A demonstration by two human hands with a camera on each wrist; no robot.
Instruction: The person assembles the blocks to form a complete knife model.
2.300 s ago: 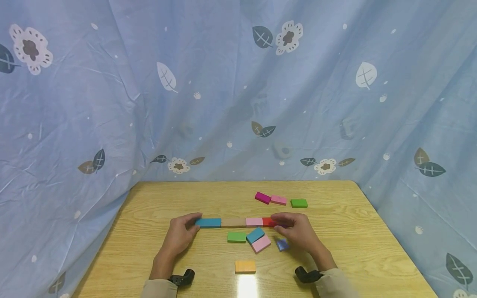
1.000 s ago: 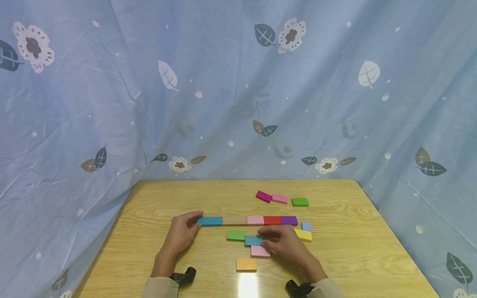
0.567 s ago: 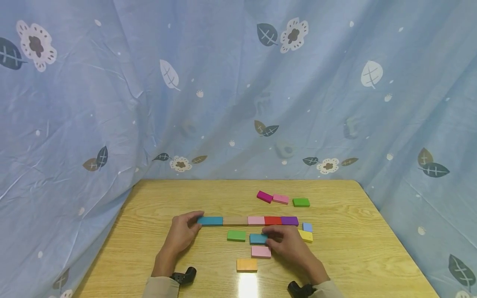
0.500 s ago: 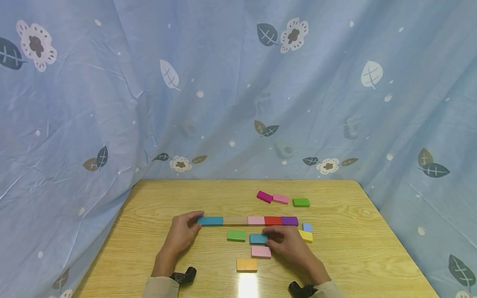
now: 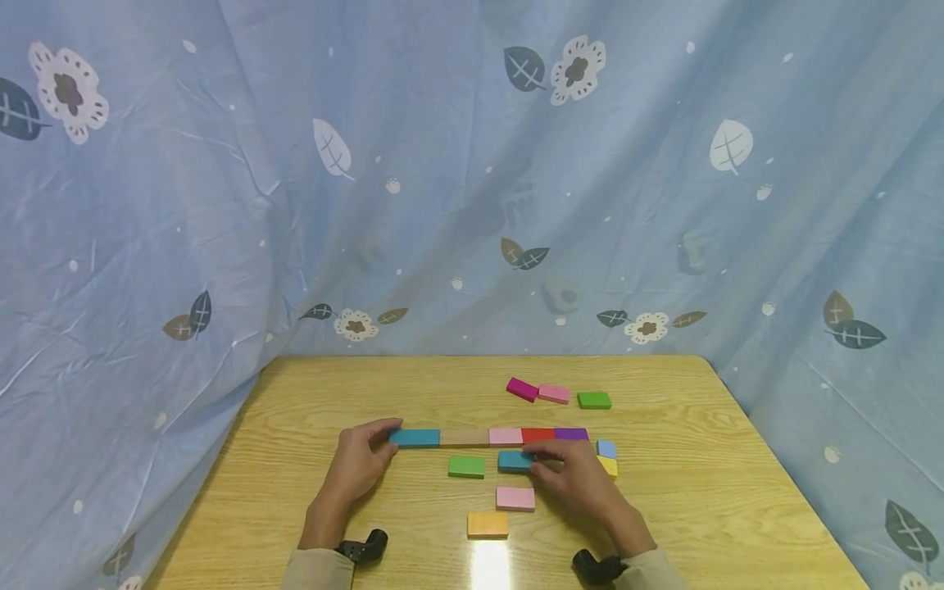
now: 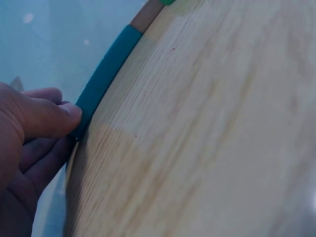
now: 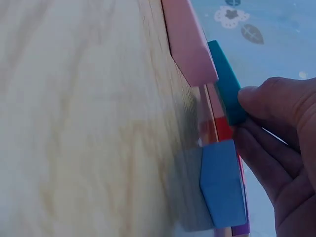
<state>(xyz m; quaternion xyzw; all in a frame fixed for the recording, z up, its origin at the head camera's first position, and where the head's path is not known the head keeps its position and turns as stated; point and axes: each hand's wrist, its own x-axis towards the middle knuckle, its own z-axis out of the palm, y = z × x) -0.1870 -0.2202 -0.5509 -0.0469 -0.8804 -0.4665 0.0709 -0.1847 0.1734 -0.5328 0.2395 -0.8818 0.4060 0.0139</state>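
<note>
A straight row of blocks lies across the table: a long blue block point(image 5: 415, 438), a tan block point(image 5: 465, 438), then pink point(image 5: 505, 437), red point(image 5: 538, 435) and purple point(image 5: 571, 434) ones. My left hand point(image 5: 357, 463) pinches the row's left end, thumb and fingers at the end of the long blue block point(image 6: 106, 79). Just in front of the row, my right hand point(image 5: 578, 479) grips a shorter blue block point(image 5: 514, 462) by its right end. The right wrist view shows that block point(image 7: 227, 86) between thumb and fingers; whether it touches the table is unclear.
Nearer me lie a green block point(image 5: 467, 467), a pink block point(image 5: 515, 499) and an orange block point(image 5: 487, 525). Light blue point(image 5: 606, 448) and yellow point(image 5: 608, 467) blocks sit by the right hand. Magenta point(image 5: 522, 389), pink point(image 5: 554, 394) and green point(image 5: 594, 400) blocks lie behind the row.
My right hand has left the row's right end, gripped the shorter blue block, straightened it and shifted it right and away from me, apart from the pink block. My left hand has stayed put.
</note>
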